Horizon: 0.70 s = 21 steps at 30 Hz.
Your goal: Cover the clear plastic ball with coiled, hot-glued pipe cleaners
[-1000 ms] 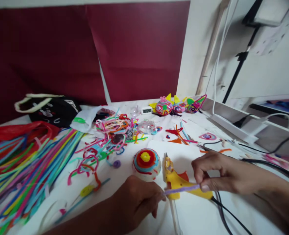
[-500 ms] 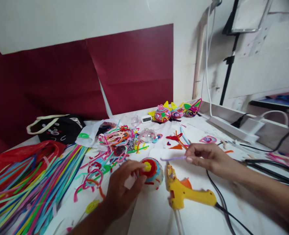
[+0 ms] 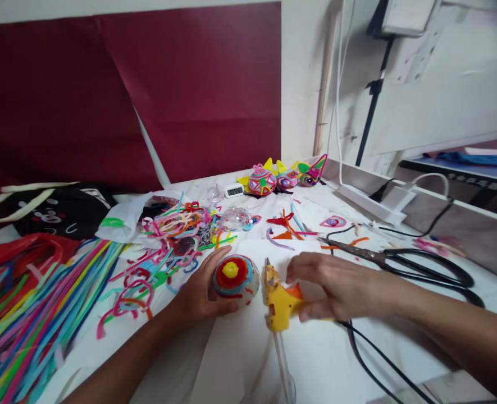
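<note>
My left hand [image 3: 197,292] is curved around the left side of a clear ball [image 3: 252,286], thumb in front and fingers behind. Coiled pipe cleaners cover its top: a yellow centre, red rings and a light blue ring. My right hand [image 3: 336,286] closes over the handle of a yellow hot glue gun [image 3: 282,306], which lies on white paper with its nozzle pointing away from me. A clear glue stick [image 3: 282,365] sticks out of its back. A short purple pipe cleaner [image 3: 279,239] rests beyond the nozzle.
Black-handled scissors [image 3: 383,258] lie beyond my right forearm. Pipe cleaner scraps [image 3: 181,230] and long pipe cleaners [image 3: 71,303] spread on the left. Finished decorated balls [image 3: 263,180], a small digital timer [image 3: 233,191] and a power strip [image 3: 370,205] stand farther back.
My right hand has let go of the purple pipe cleaner and come down onto the glue gun's handle. My left hand has moved from the yellow centre to the ball's side. The view has shifted.
</note>
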Available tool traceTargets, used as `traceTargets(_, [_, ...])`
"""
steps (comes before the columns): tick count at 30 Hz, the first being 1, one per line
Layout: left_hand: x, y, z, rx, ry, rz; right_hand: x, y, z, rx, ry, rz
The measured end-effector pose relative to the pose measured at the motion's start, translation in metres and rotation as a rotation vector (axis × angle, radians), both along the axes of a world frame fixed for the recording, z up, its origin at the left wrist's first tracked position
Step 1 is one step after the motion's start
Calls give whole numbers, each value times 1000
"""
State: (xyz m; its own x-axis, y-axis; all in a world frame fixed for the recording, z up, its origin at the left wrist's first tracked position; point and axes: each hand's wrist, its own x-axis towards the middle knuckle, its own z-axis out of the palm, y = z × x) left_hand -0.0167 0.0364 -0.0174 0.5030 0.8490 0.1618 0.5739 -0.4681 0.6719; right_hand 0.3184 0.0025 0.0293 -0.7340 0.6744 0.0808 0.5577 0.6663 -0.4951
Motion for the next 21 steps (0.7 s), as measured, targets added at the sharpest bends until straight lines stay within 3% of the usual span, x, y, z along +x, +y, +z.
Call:
traceTargets(6, [5,-4,4,-157,-54,41,-15,-16,-7,21,-243,-15])
traceTargets(16, [9,-5,4,-141,-29,41,-26,-14,-18,108,-229,-75])
traceTargets(21, [12,-8,6,-108,-3,109,-20,-14,-9,8,-33,-143])
